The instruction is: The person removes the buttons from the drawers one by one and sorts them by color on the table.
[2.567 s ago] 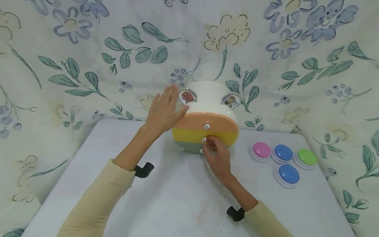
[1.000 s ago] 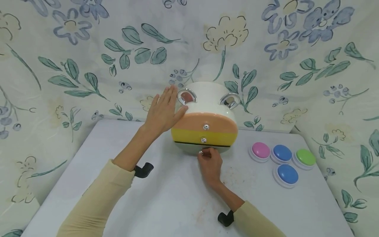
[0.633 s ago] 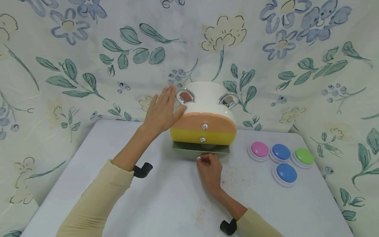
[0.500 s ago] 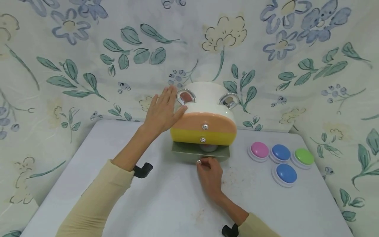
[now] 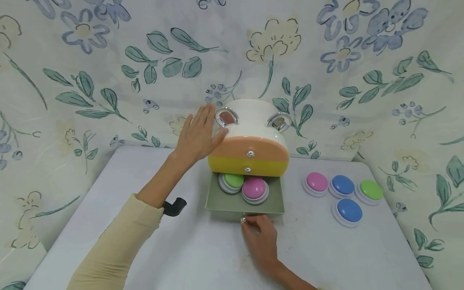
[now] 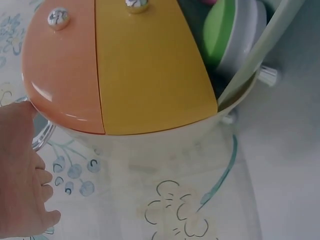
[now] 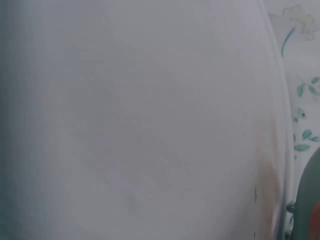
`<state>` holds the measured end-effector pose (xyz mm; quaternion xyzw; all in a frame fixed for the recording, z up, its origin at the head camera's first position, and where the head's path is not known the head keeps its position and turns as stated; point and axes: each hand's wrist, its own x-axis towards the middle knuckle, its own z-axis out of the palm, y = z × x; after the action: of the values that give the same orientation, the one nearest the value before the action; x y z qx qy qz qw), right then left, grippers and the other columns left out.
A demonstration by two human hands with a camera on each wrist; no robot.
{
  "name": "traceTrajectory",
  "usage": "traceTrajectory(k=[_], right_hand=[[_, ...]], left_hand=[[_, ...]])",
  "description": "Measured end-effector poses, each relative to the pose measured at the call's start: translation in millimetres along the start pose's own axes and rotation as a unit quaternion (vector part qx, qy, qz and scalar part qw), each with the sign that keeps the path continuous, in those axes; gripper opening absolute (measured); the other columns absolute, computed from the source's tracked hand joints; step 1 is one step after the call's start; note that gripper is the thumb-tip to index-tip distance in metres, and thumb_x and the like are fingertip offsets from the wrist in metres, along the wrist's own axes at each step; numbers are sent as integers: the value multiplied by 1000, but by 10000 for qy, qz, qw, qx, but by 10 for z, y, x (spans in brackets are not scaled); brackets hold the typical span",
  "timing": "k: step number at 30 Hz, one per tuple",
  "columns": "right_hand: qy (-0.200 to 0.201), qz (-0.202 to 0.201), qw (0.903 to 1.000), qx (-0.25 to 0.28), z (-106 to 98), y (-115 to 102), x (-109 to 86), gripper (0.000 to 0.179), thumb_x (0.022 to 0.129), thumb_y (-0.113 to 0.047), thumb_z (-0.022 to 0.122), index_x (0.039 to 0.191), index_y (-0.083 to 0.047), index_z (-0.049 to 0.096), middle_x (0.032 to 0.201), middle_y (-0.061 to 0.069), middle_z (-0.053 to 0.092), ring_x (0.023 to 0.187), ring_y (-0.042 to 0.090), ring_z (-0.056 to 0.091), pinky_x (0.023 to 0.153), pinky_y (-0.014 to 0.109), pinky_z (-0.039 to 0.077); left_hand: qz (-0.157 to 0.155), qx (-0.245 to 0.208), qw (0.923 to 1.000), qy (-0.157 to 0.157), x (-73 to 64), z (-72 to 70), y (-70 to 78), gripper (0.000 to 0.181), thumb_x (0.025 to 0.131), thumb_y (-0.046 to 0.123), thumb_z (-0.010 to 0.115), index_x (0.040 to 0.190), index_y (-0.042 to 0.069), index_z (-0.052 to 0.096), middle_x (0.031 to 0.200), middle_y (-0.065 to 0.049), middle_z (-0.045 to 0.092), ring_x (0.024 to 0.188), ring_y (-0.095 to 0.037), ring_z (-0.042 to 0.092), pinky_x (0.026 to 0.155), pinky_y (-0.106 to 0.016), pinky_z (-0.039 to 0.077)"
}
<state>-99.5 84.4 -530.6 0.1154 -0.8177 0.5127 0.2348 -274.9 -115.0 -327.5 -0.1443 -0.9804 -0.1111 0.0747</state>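
A small rounded cabinet [image 5: 253,117] has a white top, an orange and a yellow drawer front, and metal knobs. My left hand [image 5: 195,137] rests with straight fingers against its left side, by a chrome ring handle [image 5: 227,117]; the left wrist view shows that hand [image 6: 22,170] at the orange front's edge. With thumb and fingers my right hand [image 5: 262,239] pinches the knob [image 5: 243,220] of the grey-green bottom drawer [image 5: 217,203], which is pulled well out. Inside lie a pink dome button [image 5: 253,187] and a green dome button [image 5: 232,181], partly under the yellow front.
Several similar dome buttons stand on the white table [image 5: 145,241] right of the cabinet: pink [image 5: 317,182], green [image 5: 371,190] and blue [image 5: 349,210]. A flowered cloth [image 5: 163,80] hangs behind. The right wrist view shows mostly white tabletop, with the green drawer [image 7: 306,200] at its right edge.
My right hand has gone from beside the yellow front down to the bottom knob and drawn that drawer toward me, uncovering the pink and green buttons. My left hand has stayed in place.
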Motion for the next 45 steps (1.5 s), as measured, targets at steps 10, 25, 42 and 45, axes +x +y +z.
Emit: traceTrajectory(k=[10, 25, 42, 45], right_hand=[[-75, 399, 9990, -182, -83, -113, -205, 26, 76, 6, 82, 90, -12, 70, 92, -9, 62, 87, 8, 64, 77, 18, 55], [-330, 93, 9994, -42, -117, -65, -266, 27, 76, 8, 81, 94, -12, 74, 94, -9, 68, 85, 7, 67, 76, 17, 55], [-1311, -535, 9899, 10, -631, -269, 299, 23, 79, 8, 79, 97, -3, 73, 91, 3, 74, 77, 9, 69, 70, 20, 57], [-1678, -689, 9832, -220, -718, -235, 487, 26, 80, 4, 80, 104, -2, 72, 98, 7, 74, 85, 13, 70, 76, 24, 58]], left_hand=[[11, 95, 9999, 28, 1, -7, -16, 83, 103, 53, 37, 159, 0, 5, 166, -16, 6, 152, -29, 1, 120, -50, 2], [48, 32, 10000, 0, -2, -23, -6, 83, 103, 52, 37, 159, 0, 5, 166, -16, 6, 152, -29, 2, 120, -49, 1], [7, 55, 10000, -61, -8, -22, 18, 83, 103, 53, 36, 159, 1, 3, 166, -15, 4, 152, -28, 0, 120, -49, 1], [-2, 57, 10000, -56, -7, -19, 15, 83, 103, 52, 37, 159, 1, 4, 166, -14, 4, 152, -28, 0, 120, -49, 0]])
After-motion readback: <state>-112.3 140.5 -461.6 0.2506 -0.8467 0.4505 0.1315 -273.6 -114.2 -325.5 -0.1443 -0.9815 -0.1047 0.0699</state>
